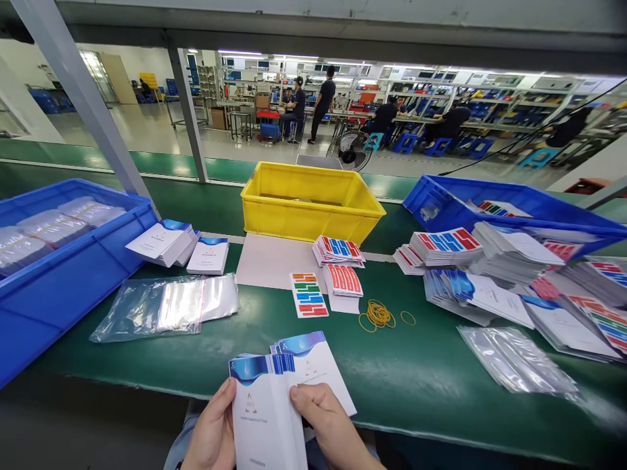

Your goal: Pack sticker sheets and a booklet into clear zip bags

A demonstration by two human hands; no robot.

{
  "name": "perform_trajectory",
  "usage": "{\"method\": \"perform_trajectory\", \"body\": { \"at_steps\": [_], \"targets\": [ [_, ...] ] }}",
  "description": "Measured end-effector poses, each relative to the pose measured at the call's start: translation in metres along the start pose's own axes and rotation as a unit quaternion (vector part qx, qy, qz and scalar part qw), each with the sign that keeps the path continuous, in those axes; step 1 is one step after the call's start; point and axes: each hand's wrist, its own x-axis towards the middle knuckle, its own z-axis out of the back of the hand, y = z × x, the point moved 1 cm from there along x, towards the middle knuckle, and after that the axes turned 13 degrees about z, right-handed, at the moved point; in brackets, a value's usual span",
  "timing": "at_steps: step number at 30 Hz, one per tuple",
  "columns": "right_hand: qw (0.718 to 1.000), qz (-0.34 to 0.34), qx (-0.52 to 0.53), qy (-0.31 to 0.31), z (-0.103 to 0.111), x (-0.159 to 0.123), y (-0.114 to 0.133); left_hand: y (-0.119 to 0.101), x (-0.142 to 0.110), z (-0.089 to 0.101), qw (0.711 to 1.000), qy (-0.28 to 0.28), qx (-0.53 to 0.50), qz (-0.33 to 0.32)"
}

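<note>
Between my two hands is a fanned stack of white booklets (264,424) with blue wavy tops, held over the table's front edge. My left hand (215,424) is closed on the stack's left side. My right hand (326,418) grips its right side, thumb on the front near the fanned edges. Another white booklet (323,369) of the same look lies on the green table just behind the right hand. Farther back lie a sticker sheet (308,296) in orange, green, blue and red, red label sheets (344,281) and yellow rubber bands (379,314).
A yellow bin (313,219) stands at the back, with a blue bin (73,261) at left and another blue bin (514,202) at right. Clear plastic bags (171,307) lie left. Booklet piles (509,251) and a clear bag (516,359) lie right. People sit and stand beyond.
</note>
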Motion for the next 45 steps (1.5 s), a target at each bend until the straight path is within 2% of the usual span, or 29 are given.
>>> {"method": "perform_trajectory", "body": {
  "at_steps": [3,9,16,18,20,22,24,26,27,28,29,31,33,35,37,39,41,43,45],
  "targets": [
    [1.0,-0.003,-0.025,-0.012,0.0,0.0,-0.003,0.001,0.002,0.002,1.0,0.001,-0.012,0.003],
    [0.986,0.086,-0.116,-0.087,0.005,-0.003,0.002,-0.003,0.002,0.006,0.999,0.009,-0.004,-0.034],
    [0.983,0.065,-0.062,-0.161,0.035,0.001,0.02,-0.015,0.001,0.023,0.999,-0.025,-0.025,-0.025],
    [0.981,0.062,-0.084,-0.164,0.044,-0.001,0.025,-0.018,0.0,0.027,0.998,-0.036,-0.035,-0.033],
    [0.971,0.078,-0.151,-0.167,0.051,-0.006,0.034,-0.02,-0.001,0.028,0.997,-0.044,-0.043,-0.036],
    [0.936,0.131,-0.278,-0.174,0.054,-0.013,0.047,-0.022,-0.002,0.027,0.997,-0.051,-0.046,-0.041],
    [0.865,0.214,-0.418,-0.178,0.051,-0.021,0.061,-0.023,-0.003,0.025,0.997,-0.052,-0.039,-0.047],
    [0.792,0.291,-0.512,-0.158,0.041,-0.024,0.068,-0.024,-0.004,0.024,0.997,-0.052,-0.032,-0.052],
    [0.771,0.315,-0.537,-0.137,0.036,-0.024,0.069,-0.024,-0.004,0.023,0.997,-0.053,-0.031,-0.053],
    [0.761,0.326,-0.55,-0.11,0.032,-0.023,0.067,-0.023,-0.004,0.023,0.997,-0.054,-0.031,-0.053],
    [0.763,0.324,-0.554,-0.084,0.03,-0.021,0.065,-0.023,-0.004,0.023,0.996,-0.056,-0.032,-0.054],
    [0.789,0.297,-0.532,-0.074,0.035,-0.019,0.061,-0.023,-0.005,0.023,0.996,-0.058,-0.031,-0.053],
    [0.821,0.266,-0.487,-0.135,0.047,-0.019,0.06,-0.023,-0.006,0.023,0.997,-0.058,-0.029,-0.05],
    [0.838,0.241,-0.442,-0.211,0.059,-0.021,0.061,-0.023,-0.007,0.022,0.997,-0.056,-0.03,-0.045],
    [0.861,0.222,-0.405,-0.214,0.061,-0.023,0.058,-0.022,-0.005,0.02,0.998,-0.052,-0.026,-0.039],
    [0.905,0.19,-0.355,-0.137,0.05,-0.021,0.049,-0.018,-0.003,0.017,0.998,-0.045,-0.018,-0.032],
    [0.948,0.141,-0.283,-0.04,0.031,-0.017,0.036,-0.014,-0.001,0.013,0.999,-0.038,-0.009,-0.022],
    [0.969,0.101,-0.224,0.037,0.01,-0.012,0.024,-0.01,0.001,0.01,0.999,-0.031,-0.005,-0.015],
    [0.973,0.085,-0.2,0.077,-0.005,-0.008,0.016,-0.007,0.0,0.007,1.0,-0.025,-0.006,-0.016]
  ]
}}
